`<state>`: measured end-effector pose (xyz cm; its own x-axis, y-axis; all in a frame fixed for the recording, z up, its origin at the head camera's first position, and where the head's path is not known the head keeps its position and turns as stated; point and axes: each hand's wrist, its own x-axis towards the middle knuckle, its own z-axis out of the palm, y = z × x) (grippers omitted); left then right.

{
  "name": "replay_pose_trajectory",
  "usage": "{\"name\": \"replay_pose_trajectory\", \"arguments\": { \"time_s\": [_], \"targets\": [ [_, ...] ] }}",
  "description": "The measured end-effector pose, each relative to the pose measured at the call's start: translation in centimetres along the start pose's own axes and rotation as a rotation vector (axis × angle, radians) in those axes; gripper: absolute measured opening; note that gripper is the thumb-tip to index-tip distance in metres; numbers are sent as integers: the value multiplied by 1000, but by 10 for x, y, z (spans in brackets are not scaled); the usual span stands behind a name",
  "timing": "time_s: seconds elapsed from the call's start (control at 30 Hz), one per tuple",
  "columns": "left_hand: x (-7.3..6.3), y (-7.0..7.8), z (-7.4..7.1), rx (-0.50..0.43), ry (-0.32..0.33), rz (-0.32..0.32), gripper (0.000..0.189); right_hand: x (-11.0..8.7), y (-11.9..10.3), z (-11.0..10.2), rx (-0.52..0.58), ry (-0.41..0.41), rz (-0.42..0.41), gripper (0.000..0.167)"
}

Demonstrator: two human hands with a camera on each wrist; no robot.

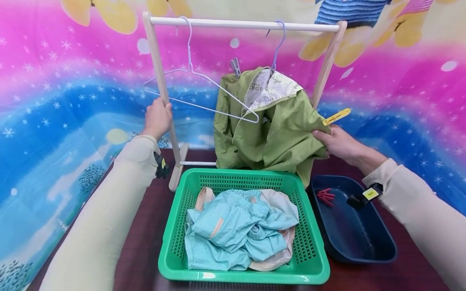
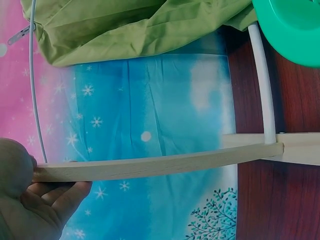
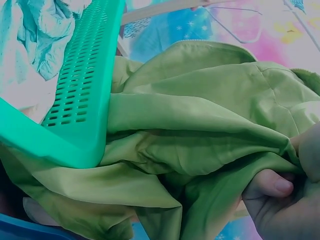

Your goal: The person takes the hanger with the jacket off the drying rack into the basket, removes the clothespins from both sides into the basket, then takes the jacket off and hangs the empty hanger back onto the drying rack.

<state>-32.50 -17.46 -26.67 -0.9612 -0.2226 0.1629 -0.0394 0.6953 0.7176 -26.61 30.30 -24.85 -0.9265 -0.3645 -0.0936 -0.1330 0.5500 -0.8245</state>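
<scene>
A green jacket [image 1: 280, 133] with a pale printed lining hangs from a purple hanger [image 1: 279, 48] on the wooden rack [image 1: 240, 24]. My right hand [image 1: 342, 143] pinches the jacket's right side, thumb in front, just below a yellow clothespin [image 1: 336, 117]. A grey clothespin [image 1: 235, 67] is clipped at the jacket's other shoulder. My left hand [image 1: 158, 119] grips the rack's left post [image 1: 160, 72]; in the left wrist view its fingers curl round the wood. Beside that hand, a bare purple hanger [image 1: 190, 52] hangs on the bar, its right end overlapping the jacket.
A green basket [image 1: 244, 276] in front of the rack holds light blue clothing [image 1: 233, 226] and pale clothing. To its right stands a dark blue basin [image 1: 356, 226] with red clothespins [image 1: 325, 197] inside. A patterned cloth backdrop [image 1: 73, 101] hangs behind the dark table [image 1: 142, 242].
</scene>
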Motion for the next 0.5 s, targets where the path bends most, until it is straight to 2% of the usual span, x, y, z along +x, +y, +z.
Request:
{"name": "replay_pose_trajectory", "arguments": {
  "time_s": [0.2, 0.4, 0.5],
  "targets": [
    [2, 0, 0, 10, 2, -6, 47, -1, -1, -3, 8, 15, -17, 34],
    [1, 0, 0, 11, 4, -4, 47, -2, -2, -6, 28, 48, 21, 32],
    [1, 0, 0, 14, 8, -2, 47, -4, -2, -8, 43, 40, -2, 30]
  ]
}}
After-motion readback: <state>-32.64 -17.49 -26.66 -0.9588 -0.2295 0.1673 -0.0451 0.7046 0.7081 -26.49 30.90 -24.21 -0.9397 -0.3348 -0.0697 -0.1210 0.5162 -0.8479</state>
